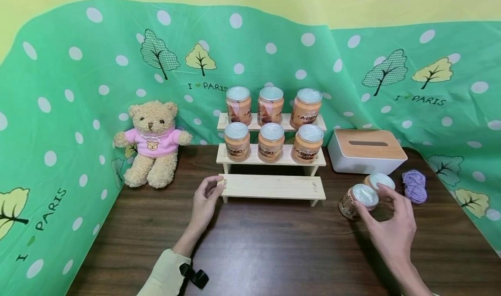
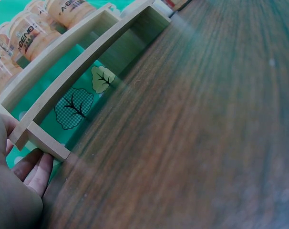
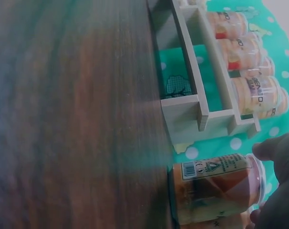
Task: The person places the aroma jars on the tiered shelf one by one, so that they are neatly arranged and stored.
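My left hand (image 1: 207, 196) grips the left end of the bottom step of a wooden tiered stand (image 1: 270, 186), thumb on top and fingers at its end leg. On the right, my right hand (image 1: 393, 226) is at the top of the front can (image 1: 348, 204), thumb at one side of its silver lid and fingers at the other. That can stands upright on the table, its barcode label (image 3: 213, 167) showing in the right wrist view. A second can (image 1: 379, 179) stands just behind it, partly hidden by the first can and my fingers.
Orange cans (image 1: 307, 146) stand three on the middle step and three on the top step. A teddy bear (image 1: 152, 143) in a pink shirt sits at left. A white tissue box (image 1: 365, 152) with wooden lid and purple yarn (image 1: 415, 186) stand right. A patterned green cloth (image 1: 270, 48) hangs behind.
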The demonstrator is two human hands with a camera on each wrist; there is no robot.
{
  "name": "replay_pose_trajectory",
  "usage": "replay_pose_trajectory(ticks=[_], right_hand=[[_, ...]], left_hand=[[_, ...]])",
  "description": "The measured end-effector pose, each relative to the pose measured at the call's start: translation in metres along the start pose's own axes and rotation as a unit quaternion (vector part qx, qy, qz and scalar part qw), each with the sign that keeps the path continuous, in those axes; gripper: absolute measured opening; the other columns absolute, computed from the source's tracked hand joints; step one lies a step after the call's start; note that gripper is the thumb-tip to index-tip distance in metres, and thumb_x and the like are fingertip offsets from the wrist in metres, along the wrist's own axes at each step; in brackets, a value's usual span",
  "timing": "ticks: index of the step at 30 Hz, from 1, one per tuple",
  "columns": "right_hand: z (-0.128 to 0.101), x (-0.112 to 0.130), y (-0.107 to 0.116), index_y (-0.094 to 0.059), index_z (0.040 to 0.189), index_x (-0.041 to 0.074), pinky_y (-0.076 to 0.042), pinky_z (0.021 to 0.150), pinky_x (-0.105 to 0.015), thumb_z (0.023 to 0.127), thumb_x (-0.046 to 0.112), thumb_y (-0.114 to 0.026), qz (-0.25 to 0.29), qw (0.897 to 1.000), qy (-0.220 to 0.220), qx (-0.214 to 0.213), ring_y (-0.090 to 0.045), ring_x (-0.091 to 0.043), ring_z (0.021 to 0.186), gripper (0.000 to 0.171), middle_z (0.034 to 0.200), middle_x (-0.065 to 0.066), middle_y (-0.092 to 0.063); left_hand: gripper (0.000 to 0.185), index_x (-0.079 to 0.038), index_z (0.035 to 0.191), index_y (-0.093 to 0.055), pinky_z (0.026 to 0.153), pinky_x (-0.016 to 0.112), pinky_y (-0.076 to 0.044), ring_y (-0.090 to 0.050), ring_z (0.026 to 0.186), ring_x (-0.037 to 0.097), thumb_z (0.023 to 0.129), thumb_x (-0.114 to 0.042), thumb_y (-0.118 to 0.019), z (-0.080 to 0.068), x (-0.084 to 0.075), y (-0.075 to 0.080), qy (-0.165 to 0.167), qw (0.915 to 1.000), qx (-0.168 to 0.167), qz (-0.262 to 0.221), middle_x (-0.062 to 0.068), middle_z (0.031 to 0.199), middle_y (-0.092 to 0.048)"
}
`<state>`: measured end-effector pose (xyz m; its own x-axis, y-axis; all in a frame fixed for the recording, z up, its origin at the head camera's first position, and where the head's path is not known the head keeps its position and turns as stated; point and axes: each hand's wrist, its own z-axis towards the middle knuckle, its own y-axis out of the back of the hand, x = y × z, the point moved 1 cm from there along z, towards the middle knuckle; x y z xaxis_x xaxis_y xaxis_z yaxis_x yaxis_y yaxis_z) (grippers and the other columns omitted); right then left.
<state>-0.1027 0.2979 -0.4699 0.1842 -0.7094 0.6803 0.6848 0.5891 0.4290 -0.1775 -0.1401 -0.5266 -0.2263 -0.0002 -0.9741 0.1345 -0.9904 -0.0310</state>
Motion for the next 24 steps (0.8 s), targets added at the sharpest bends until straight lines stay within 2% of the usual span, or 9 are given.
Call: replay_pose_trajectory(ticks=[5, 10, 13, 15, 18, 20, 24], right_hand=[[-0.0014, -0.0024, -0.0028, -0.071, 0.139, 0.001, -0.036, 0.092, -0.013, 0.072, -0.001, -0.101, -0.022, 1.0, -0.019, 0.008, -0.046, 0.014, 0.107, 0.073, 0.121, 0.035, -0.051], [-0.0014, -0.0038, -0.0045, -0.072, 0.137, 0.001, -0.033, 0.088, -0.015, 0.073, 0.001, -0.101, -0.037, 0.999, -0.022, 0.012, -0.044, 0.015, 0.104, 0.071, 0.118, 0.01, -0.063], [-0.001, -0.004, -0.0045, -0.073, 0.136, 0.001, -0.032, 0.088, -0.014, 0.074, 0.002, -0.101, -0.042, 0.999, -0.022, 0.014, -0.043, 0.016, 0.105, 0.068, 0.119, -0.005, -0.067], [-0.0009, -0.0038, -0.0043, -0.073, 0.135, 0.001, -0.033, 0.087, -0.014, 0.074, 0.002, -0.101, -0.044, 0.999, -0.024, 0.015, -0.043, 0.016, 0.105, 0.067, 0.118, -0.009, -0.068], [-0.0013, -0.0035, -0.0038, -0.074, 0.134, 0.001, -0.035, 0.085, -0.012, 0.075, 0.003, -0.101, -0.045, 0.999, -0.026, 0.017, -0.044, 0.014, 0.103, 0.065, 0.116, -0.007, -0.067], [-0.0019, -0.0036, -0.0033, -0.074, 0.133, 0.0, -0.036, 0.085, -0.011, 0.074, 0.003, -0.101, -0.04, 0.999, -0.025, 0.018, -0.045, 0.014, 0.103, 0.065, 0.115, -0.003, -0.067], [-0.0037, -0.0048, -0.0019, -0.076, 0.131, -0.001, -0.035, 0.087, -0.011, 0.072, 0.001, -0.101, -0.025, 0.999, -0.012, 0.021, -0.047, 0.014, 0.107, 0.064, 0.116, 0.022, -0.06]], left_hand=[[0.024, 0.006, 0.128, -0.07, 0.103, 0.017, -0.052, -0.065, 0.122, 0.008, 0.106, -0.004, -0.071, -0.0005, 0.0009, 0.0004, -0.002, 1.0, 0.0, 0.001, 0.017, 0.131, -0.073], [0.026, 0.007, 0.13, -0.069, 0.105, 0.019, -0.051, -0.065, 0.123, 0.011, 0.106, -0.004, -0.071, 0.0004, 0.0004, 0.0007, 0.009, 0.9999, 0.004, -0.004, 0.021, 0.134, -0.071], [0.024, 0.005, 0.128, -0.07, 0.104, 0.018, -0.052, -0.066, 0.122, 0.009, 0.105, -0.005, -0.072, 0.0009, 0.0012, 0.0008, -0.003, 1.0, 0.0, -0.002, 0.017, 0.131, -0.073], [0.024, 0.004, 0.127, -0.071, 0.103, 0.018, -0.052, -0.066, 0.121, 0.008, 0.105, -0.006, -0.072, 0.0007, 0.0014, 0.0008, -0.008, 1.0, -0.001, 0.0, 0.016, 0.13, -0.074], [0.025, 0.006, 0.128, -0.07, 0.104, 0.017, -0.051, -0.065, 0.122, 0.009, 0.106, -0.005, -0.072, 0.0002, -0.0001, 0.0007, 0.0, 1.0, 0.0, 0.002, 0.018, 0.132, -0.073], [0.026, 0.007, 0.131, -0.068, 0.107, 0.019, -0.05, -0.064, 0.125, 0.012, 0.107, -0.004, -0.07, -0.0001, -0.0023, 0.0002, 0.018, 0.9998, 0.002, 0.003, 0.021, 0.136, -0.071], [0.027, 0.009, 0.133, -0.067, 0.109, 0.02, -0.049, -0.063, 0.127, 0.014, 0.107, 0.0, -0.069, 0.0007, -0.0047, -0.0004, 0.038, 0.9993, 0.002, 0.006, 0.023, 0.139, -0.069]])
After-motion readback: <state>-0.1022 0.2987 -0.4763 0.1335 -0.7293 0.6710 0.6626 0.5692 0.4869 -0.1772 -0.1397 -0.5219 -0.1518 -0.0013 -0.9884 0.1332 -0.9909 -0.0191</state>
